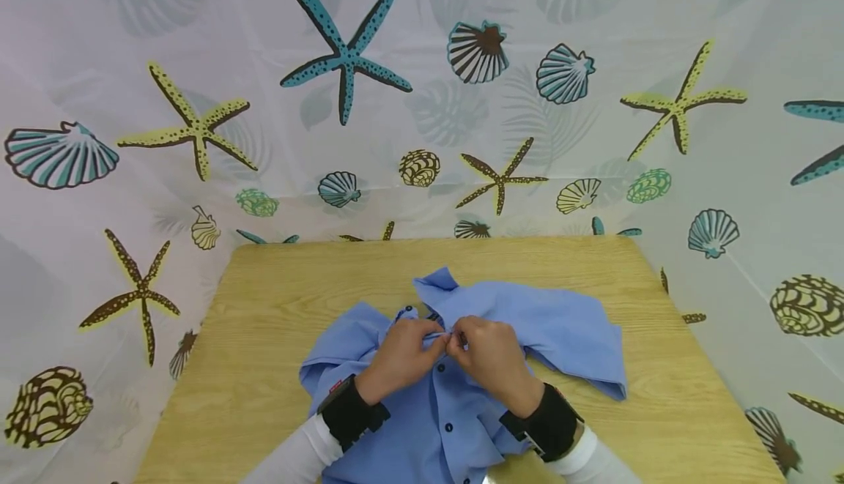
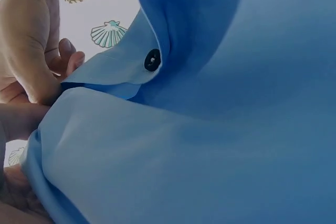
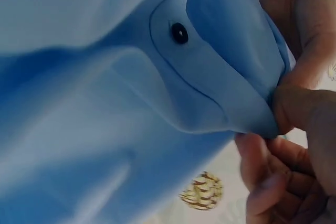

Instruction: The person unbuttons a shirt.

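A light blue button-up shirt [image 1: 409, 425] lies rumpled on the wooden table, its front placket facing up. Near the collar, my left hand [image 1: 401, 356] pinches the shirt's front edge between thumb and fingers. Right beside it, fingertips almost touching, my right hand [image 1: 491, 358] pinches the same edge. Whatever sits between the fingertips is hidden by them. Down the placket run dark buttons, one [image 1: 441, 368] just below the hands. A dark button [image 2: 152, 60] shows on the cloth in the left wrist view, and a button [image 3: 180, 33] on the placket in the right wrist view.
The light wooden table [image 1: 290, 272] carries the shirt. One sleeve [image 1: 580, 330] stretches out to the right. White cloth [image 1: 422, 118] printed with starfish and shells hangs behind the table and along both sides. Black straps with devices [image 1: 550, 425] sit on both wrists.
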{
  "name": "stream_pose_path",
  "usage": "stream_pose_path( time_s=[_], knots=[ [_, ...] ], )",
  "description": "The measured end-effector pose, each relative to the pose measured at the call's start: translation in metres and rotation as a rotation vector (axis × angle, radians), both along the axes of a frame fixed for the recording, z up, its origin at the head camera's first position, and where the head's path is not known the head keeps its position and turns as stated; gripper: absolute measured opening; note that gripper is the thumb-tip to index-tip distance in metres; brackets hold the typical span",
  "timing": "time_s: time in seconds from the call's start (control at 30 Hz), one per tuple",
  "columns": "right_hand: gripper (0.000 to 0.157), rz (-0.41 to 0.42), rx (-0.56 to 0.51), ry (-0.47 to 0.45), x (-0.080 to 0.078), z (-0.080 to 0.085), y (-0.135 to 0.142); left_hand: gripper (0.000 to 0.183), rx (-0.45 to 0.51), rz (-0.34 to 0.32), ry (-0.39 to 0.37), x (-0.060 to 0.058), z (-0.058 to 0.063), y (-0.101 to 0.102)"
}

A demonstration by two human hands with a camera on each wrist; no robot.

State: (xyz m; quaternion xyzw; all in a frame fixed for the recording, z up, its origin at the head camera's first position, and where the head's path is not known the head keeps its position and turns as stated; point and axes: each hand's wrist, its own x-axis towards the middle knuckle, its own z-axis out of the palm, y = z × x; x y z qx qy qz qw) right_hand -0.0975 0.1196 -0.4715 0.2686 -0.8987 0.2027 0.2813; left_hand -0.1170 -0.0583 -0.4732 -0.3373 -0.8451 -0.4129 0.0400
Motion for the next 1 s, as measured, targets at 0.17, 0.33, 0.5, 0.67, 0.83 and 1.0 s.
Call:
stream_pose_path(
  time_s=[0.17, 0.33, 0.5, 0.67, 0.83, 1.0],
  knots=[
    [0.010, 0.043, -0.155, -0.007, -0.002, -0.005, 0.002, 0.015, 0.041, 0.001, -0.002, 0.002, 0.000, -0.001],
    [0.010, 0.111, -0.292, -0.081, -0.002, -0.004, 0.004, 0.008, 0.069, 0.069, 0.007, 0.005, 0.001, 0.000],
    [0.006, 0.160, -0.356, -0.322, -0.004, 0.001, 0.008, 0.011, 0.110, 0.069, 0.018, 0.003, -0.001, -0.002],
    [0.006, 0.120, -0.333, -0.468, -0.005, 0.006, 0.009, 0.013, 0.107, 0.033, -0.015, 0.000, -0.002, -0.007],
    [0.007, 0.064, -0.288, -0.350, -0.005, 0.005, 0.007, 0.011, 0.126, 0.042, -0.095, -0.004, -0.003, -0.008],
    [0.007, 0.034, -0.360, -0.290, -0.006, -0.001, 0.010, 0.013, 0.183, 0.039, -0.140, -0.008, -0.004, -0.010]
  ],
)
